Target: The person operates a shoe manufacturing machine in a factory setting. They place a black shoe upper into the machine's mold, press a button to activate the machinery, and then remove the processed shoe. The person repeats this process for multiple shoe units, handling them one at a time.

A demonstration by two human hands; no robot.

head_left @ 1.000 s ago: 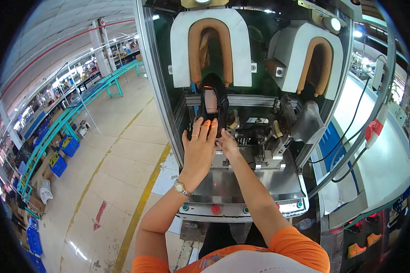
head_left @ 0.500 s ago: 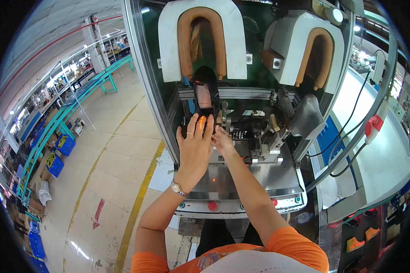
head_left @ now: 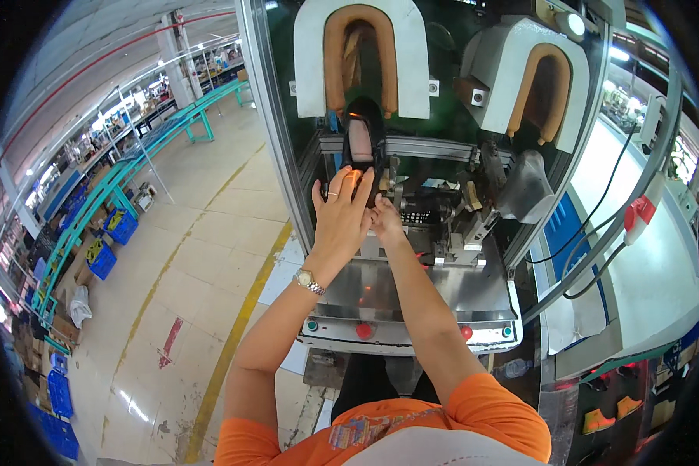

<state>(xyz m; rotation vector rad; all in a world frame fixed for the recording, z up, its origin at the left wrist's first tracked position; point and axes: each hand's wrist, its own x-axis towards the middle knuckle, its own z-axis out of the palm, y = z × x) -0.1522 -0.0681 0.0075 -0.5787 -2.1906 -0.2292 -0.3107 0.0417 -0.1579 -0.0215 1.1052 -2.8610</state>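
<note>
Stretched forward, the left hand (head_left: 340, 223) spreads its fingers over the near end of the black shoe (head_left: 359, 141), at the machine's (head_left: 443, 289) left; right hand (head_left: 387, 220) curls beside it, pinch unclear.

Place: a factory floor, by its look one for making shoes
Machine (head_left: 481, 299): steel bed, push buttons (head_left: 364, 332) along the front, brown U-shaped pads (head_left: 333, 62) above a black shoe (head_left: 373, 128)
Side line: a long teal conveyor (head_left: 159, 132) running back through the hall, blue crates (head_left: 122, 231) beside it
Floor (head_left: 225, 225): pale, with painted yellow lines (head_left: 245, 326) and a red arrow (head_left: 171, 342)
Lower right: more shoes (head_left: 597, 422), these orange
</note>
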